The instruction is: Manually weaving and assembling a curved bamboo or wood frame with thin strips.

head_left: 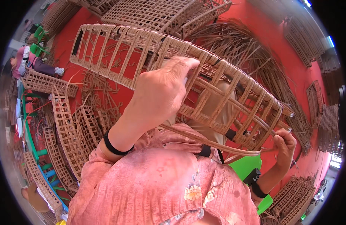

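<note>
Across my lap lies a long, half-woven wicker basket frame (pixel 197 53), tilted down toward the right, with open crossbars and dark pieces showing through the weave. My left hand (pixel 158 92) is closed over its middle, fingers curled around the crossbars; the fingertips are partly hidden. At the frame's right end, my right hand (pixel 285 144) pinches brown strands between thumb and fingers. A long pair of strands (pixel 214 144) curves along the near side of the frame toward that end.
Loose strands (pixel 255 56) lie heaped on the red floor (pixel 233 11) beyond the frame. Finished woven panels (pixel 143 15) stand at the back, others (pixel 66 120) at left. A green chair (pixel 248 165) shows beneath me. Another person (pixel 30 62) sits far left.
</note>
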Available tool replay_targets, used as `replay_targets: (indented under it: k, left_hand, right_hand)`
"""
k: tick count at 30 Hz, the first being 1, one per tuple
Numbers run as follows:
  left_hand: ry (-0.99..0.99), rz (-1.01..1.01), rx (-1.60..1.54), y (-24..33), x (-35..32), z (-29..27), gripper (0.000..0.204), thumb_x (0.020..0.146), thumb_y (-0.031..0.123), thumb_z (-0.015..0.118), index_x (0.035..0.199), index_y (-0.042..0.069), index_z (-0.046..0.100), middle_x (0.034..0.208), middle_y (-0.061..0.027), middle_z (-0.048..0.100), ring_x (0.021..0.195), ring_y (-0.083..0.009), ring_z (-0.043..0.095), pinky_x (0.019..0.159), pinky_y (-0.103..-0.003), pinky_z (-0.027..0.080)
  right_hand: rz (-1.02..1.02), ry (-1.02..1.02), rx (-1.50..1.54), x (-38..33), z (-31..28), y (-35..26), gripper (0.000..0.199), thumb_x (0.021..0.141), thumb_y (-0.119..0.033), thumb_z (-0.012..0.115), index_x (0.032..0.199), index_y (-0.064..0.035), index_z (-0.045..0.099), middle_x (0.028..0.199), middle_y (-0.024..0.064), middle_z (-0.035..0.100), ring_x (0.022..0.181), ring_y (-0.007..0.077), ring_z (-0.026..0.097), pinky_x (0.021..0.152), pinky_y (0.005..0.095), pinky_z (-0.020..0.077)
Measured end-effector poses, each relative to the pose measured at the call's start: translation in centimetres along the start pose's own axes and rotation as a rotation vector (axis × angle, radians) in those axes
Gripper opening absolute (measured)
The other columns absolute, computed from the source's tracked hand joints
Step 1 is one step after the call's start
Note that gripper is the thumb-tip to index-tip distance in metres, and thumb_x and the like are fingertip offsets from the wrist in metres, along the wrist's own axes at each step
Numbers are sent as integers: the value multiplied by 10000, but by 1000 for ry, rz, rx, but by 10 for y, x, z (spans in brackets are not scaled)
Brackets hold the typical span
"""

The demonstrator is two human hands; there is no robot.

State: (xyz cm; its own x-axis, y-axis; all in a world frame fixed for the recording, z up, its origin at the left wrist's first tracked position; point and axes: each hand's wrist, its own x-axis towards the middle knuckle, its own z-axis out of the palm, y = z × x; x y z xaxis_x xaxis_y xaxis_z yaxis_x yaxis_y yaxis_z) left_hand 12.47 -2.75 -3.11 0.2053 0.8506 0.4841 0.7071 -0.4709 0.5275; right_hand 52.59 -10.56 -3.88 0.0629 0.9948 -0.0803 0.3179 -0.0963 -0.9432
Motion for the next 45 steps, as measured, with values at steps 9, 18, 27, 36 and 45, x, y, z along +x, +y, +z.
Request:
replay_targets:
  k: [9, 18, 27, 36, 45]
  left_hand:
    - [-262, -325, -590, -10, 13, -20, 310, 860, -28, 672, 1158, 58, 678, 890, 10, 645, 653, -11, 503, 613, -186, 429]
    - [103, -280, -450, -27, 1, -19, 211, 847, -41, 707, 1039, 46, 717, 854, -8, 682, 784, -73, 644, 679, -217, 508]
    - [128, -41, 1, -35, -6, -15, 197, 825, 7, 711, 1004, 89, 714, 1023, -57, 628, 773, -202, 656, 691, -315, 536]
    - [-14, -147, -96, -40, -2, -42, 391, 820, -25, 629, 1197, 80, 618, 1073, -60, 611, 708, -169, 600, 684, -301, 495]
    - [-87, -59, 112, -54, 9, -44, 344, 757, 50, 687, 1097, 87, 721, 972, -75, 575, 824, -251, 626, 736, -361, 513]
  right_hand:
    - [-30, 48, 33, 5, 11, 11, 207, 867, -140, 768, 958, 24, 682, 701, -39, 558, 608, 40, 466, 537, 195, 357]
    - [-5, 8, -216, -10, -15, -6, 135, 875, -107, 675, 914, 19, 647, 791, -32, 533, 719, 57, 449, 648, 226, 364]
    - [-23, 19, -80, -7, -15, 3, 158, 884, -147, 738, 922, -21, 650, 787, -51, 528, 649, 21, 436, 561, 184, 326]
    - [-41, 44, -44, -1, 0, 12, 163, 911, -175, 733, 926, -36, 649, 740, -55, 529, 624, 22, 435, 547, 184, 326]
    - [-49, 37, -1, 2, 6, 5, 162, 889, -147, 751, 922, -8, 674, 711, -51, 546, 624, 23, 456, 532, 184, 361]
